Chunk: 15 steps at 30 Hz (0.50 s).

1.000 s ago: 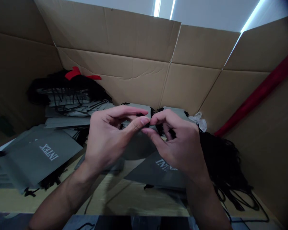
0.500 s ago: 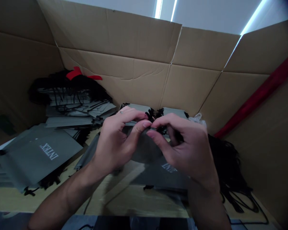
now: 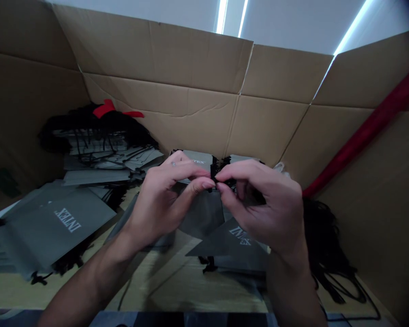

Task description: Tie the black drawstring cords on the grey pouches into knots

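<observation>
My left hand [image 3: 172, 195] and my right hand [image 3: 262, 200] meet fingertip to fingertip above the middle of the table. Each pinches thumb against forefinger on a bit of black cord [image 3: 213, 171] between them. Below the fingertips hangs a grey pouch [image 3: 202, 215], partly covered by the hands. Just under my right wrist lies a stack of grey pouches [image 3: 230, 250] printed INTEX, black cord ends at its edge. Exactly how the cord runs between the fingertips is too small to tell.
Grey INTEX pouches [image 3: 68, 222] lie at the left, with a taller corded pile [image 3: 102, 141] behind them. Loose black cords [image 3: 327, 240] heap at the right. More pouches [image 3: 197, 158] stand at the back. Cardboard walls [image 3: 191, 97] enclose the table [image 3: 170, 290]; a red strip [image 3: 361, 131] slants along the right.
My fingertips have shifted slightly at the cord, and more of it shows between them. The grey pouch now hangs flatter in view. The whole view has tilted a little.
</observation>
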Motion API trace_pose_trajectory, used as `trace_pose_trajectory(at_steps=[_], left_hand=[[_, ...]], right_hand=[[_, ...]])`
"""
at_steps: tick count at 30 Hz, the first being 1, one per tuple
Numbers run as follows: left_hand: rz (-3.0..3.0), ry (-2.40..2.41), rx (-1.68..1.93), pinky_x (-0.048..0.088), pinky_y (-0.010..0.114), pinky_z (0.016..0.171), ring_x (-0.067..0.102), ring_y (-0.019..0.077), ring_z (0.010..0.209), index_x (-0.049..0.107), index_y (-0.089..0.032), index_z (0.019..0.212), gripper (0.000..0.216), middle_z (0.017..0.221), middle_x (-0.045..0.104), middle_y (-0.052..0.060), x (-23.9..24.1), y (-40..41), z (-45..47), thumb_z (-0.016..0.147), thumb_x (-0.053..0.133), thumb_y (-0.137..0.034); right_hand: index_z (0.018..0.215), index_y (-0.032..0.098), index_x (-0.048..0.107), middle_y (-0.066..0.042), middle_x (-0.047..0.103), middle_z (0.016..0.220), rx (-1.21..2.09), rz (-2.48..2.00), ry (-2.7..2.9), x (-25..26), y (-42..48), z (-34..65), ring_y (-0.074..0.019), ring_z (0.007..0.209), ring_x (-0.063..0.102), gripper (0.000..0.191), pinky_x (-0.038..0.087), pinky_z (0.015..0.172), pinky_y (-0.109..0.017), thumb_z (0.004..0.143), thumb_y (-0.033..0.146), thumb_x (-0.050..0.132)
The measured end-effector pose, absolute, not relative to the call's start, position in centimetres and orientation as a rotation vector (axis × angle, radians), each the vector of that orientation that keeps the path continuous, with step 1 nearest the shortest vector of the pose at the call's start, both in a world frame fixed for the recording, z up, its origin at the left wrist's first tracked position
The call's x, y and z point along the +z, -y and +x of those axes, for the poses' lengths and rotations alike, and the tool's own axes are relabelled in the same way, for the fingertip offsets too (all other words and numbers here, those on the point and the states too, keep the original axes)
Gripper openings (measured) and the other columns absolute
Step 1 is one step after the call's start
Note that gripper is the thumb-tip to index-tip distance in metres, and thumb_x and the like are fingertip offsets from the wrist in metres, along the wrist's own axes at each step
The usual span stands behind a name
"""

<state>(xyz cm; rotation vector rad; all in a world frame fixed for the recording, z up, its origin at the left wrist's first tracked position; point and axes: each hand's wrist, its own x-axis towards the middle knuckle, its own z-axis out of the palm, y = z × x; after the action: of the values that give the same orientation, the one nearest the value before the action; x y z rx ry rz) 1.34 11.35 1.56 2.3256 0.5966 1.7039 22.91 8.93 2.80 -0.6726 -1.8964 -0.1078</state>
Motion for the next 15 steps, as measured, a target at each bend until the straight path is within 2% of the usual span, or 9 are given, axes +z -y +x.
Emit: trace_pose_trajectory(at_steps=[3, 7, 12, 15], left_hand=[[2.325, -0.66, 1.699, 0.055, 0.033, 0.082, 0.07, 0.0195, 0.088, 0.082, -0.022, 0.1, 0.006, 0.092, 0.08, 0.002, 1.7, -11.2, 1.2, 0.105, 0.081, -0.02], [2.329, -0.615, 1.66, 0.059, 0.031, 0.082, 0.074, 0.019, 0.091, 0.079, -0.021, 0.106, 0.001, 0.1, 0.081, 0.004, 2.0, -10.9, 0.9, 0.106, 0.08, -0.021], [2.491, -0.473, 1.603, 0.063, 0.028, 0.088, 0.079, 0.0163, 0.096, 0.078, -0.022, 0.115, 0.02, 0.104, 0.082, 0.003, 2.2, -10.5, 0.2, 0.104, 0.076, -0.006], [2.642, -0.42, 1.587, 0.064, 0.025, 0.088, 0.08, 0.0158, 0.096, 0.076, -0.02, 0.118, 0.024, 0.104, 0.083, 0.003, 2.3, -10.2, -0.2, 0.1, 0.078, -0.004]], right_hand=[[0.105, 0.026, 0.077, 0.001, 0.08, 0.097, -0.045, -0.679, 1.884, 2.7, -9.0, 22.9, -0.011, 0.065, 0.061, 0.02, 0.058, 0.068, -0.029, 0.095, 0.009, 0.077], [0.104, 0.025, 0.078, 0.003, 0.076, 0.09, -0.018, -0.68, 1.869, 2.5, -9.0, 22.8, -0.0107, 0.065, 0.061, 0.021, 0.058, 0.068, -0.028, 0.092, 0.008, 0.078], [0.097, 0.023, 0.077, 0.007, 0.07, 0.079, 0.02, -0.671, 1.85, 2.8, -8.6, 22.9, -0.0081, 0.06, 0.057, 0.022, 0.053, 0.062, -0.024, 0.084, 0.005, 0.078], [0.093, 0.022, 0.076, 0.008, 0.067, 0.073, 0.103, -0.692, 1.884, 3.1, -8.4, 23.0, -0.0077, 0.057, 0.056, 0.021, 0.049, 0.057, -0.023, 0.081, 0.005, 0.078]])
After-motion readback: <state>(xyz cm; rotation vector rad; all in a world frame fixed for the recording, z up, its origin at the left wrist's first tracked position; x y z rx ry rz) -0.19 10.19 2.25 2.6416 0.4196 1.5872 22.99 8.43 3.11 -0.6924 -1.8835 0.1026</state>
